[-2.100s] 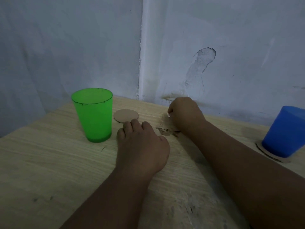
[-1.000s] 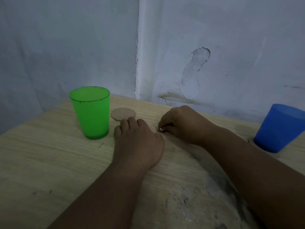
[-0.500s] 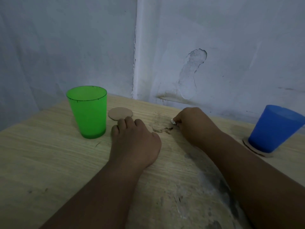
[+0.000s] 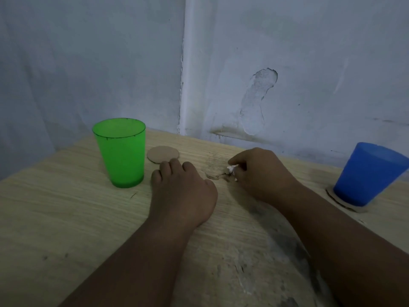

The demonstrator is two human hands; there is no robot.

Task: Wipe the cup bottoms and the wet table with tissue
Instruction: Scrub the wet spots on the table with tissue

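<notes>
The wooden table (image 4: 55, 218) stands in a wall corner. The left hand (image 4: 181, 193) lies palm down on it, fingers relaxed and holding nothing, tips at the edge of a round coaster (image 4: 162, 154). The right hand (image 4: 261, 173) is curled round a small white tissue (image 4: 232, 168), pressing it to a dark wet patch (image 4: 215, 173) mid-table. The green cup (image 4: 120, 154) stands upright just left of the left hand; the blue cup (image 4: 367, 173) sits on another coaster (image 4: 345, 206) far right

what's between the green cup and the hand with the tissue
In the head view: a round cardboard coaster and the left hand resting on the table, then a dark patch beside the tissue.
</notes>
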